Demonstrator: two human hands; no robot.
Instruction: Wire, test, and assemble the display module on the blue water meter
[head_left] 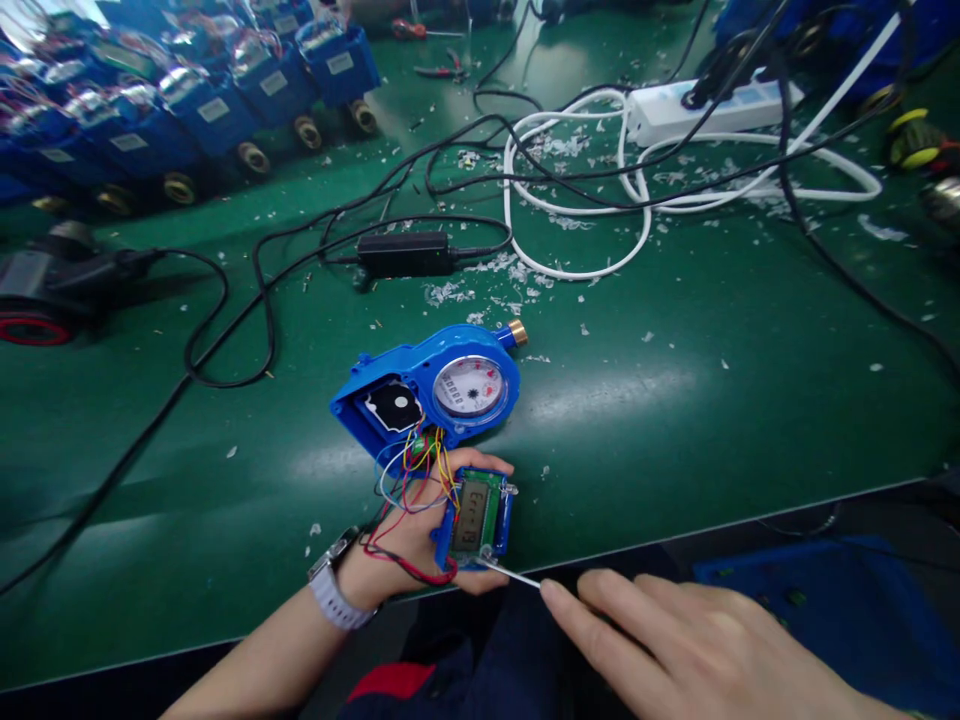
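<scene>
My left hand (409, 535) wraps round a small blue-framed display module (472, 515), a green circuit board with an LCD that seems to read "Err-19". Red, yellow, blue and black wires (424, 465) run from it to a blue water meter (390, 360) lying just beyond on the bench. The meter has a round white dial, a brass fitting and an uncovered compartment. In my right hand (675, 640) is a thin light metal rod, perhaps a screwdriver shaft (517, 576), whose tip meets the module's lower right corner. Its handle is hidden in my fingers.
Rows of blue meters (210, 105) stand at the back left. A black power adapter (405, 254), tangled cables and a white power strip (712, 105) cross the green bench (660, 400). Plastic scraps are scattered about. Pliers (442, 70) lie far back; a black-and-red tool (45, 290) sits left.
</scene>
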